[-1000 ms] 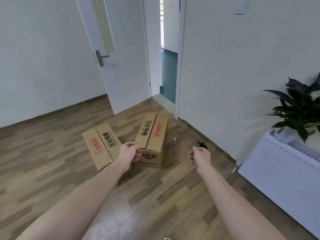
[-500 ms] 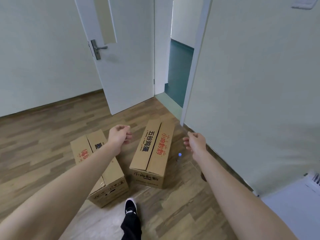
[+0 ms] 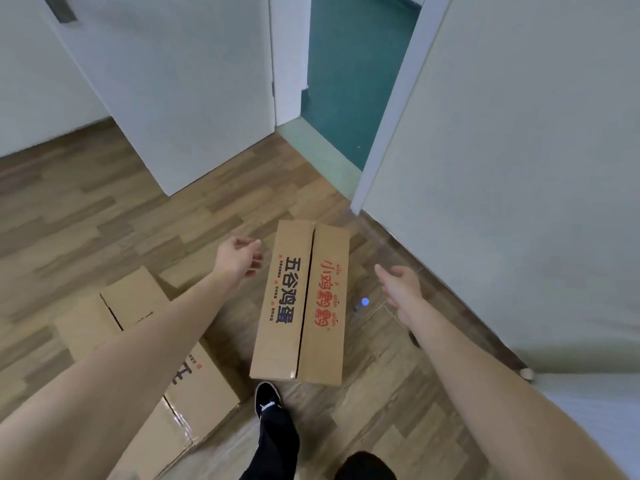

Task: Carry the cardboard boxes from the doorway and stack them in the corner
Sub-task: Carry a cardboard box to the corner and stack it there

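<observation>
Two brown cardboard boxes lie on the wooden floor by the doorway. The right box (image 3: 304, 303) has black and red print on its closed top flaps. My left hand (image 3: 239, 256) hovers just left of its far end, fingers loosely spread, holding nothing. My right hand (image 3: 401, 289) hovers to the box's right, fingers straight, apart from it. The left box (image 3: 135, 306) lies partly under my left forearm.
An open white door (image 3: 173, 91) stands behind the boxes, with a teal-floored hallway (image 3: 349, 81) beyond the threshold. A white wall (image 3: 519, 168) runs along the right. My black shoe (image 3: 266, 403) stands just in front of the right box. A small blue dot (image 3: 365, 301) lies on the floor.
I have stepped closer and bent over the boxes. Both hands have opened from loose fists and now flank the right box.
</observation>
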